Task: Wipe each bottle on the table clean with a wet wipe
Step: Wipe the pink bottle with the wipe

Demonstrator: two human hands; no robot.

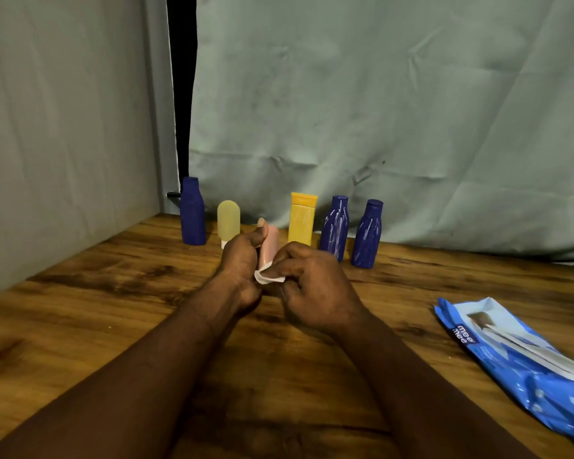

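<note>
My left hand (241, 263) grips a small pink bottle (268, 248) above the middle of the wooden table (80, 326), thumb up along its side. My right hand (312, 289) pinches a white wet wipe (268, 276) against the bottle's lower end. Behind them a row stands at the table's back edge: a dark blue bottle (192, 212) at the left, a pale yellow tube (228, 221), a yellow bottle (301, 220), and two more dark blue bottles (335, 228) (367, 235) with whitish streaks on them.
A blue wet-wipe pack (517, 359) lies flat at the table's right edge. Grey-green cloth (378, 111) hangs behind the table and on the left side, with a dark gap (181, 94) between the sheets.
</note>
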